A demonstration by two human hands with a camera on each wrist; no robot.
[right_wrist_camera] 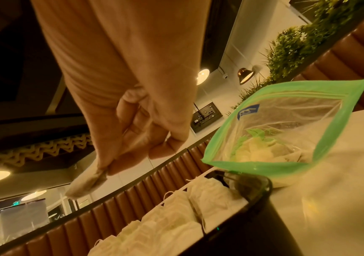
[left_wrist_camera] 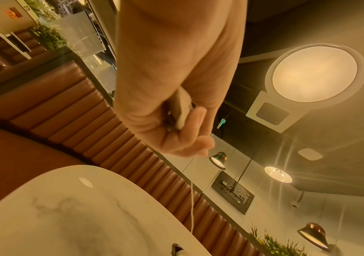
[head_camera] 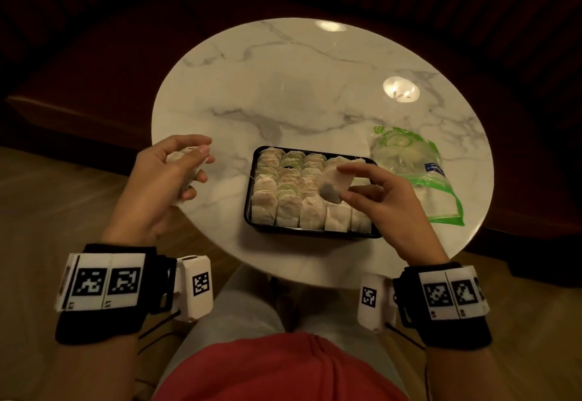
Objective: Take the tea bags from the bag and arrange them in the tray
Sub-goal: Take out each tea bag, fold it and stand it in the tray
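Note:
A black tray sits mid-table, packed with rows of white tea bags. My right hand pinches one tea bag by its top edge above the tray's right side; in the right wrist view that same tea bag hangs from my fingertips. My left hand is raised left of the tray with its fingers curled round a few tea bags, and a string dangles from them. A clear zip bag with a green rim lies right of the tray, its mouth open, more tea bags inside.
The round marble table is ringed by a brown padded bench. The table's near edge is close to my lap. The bag's open mouth faces my right wrist.

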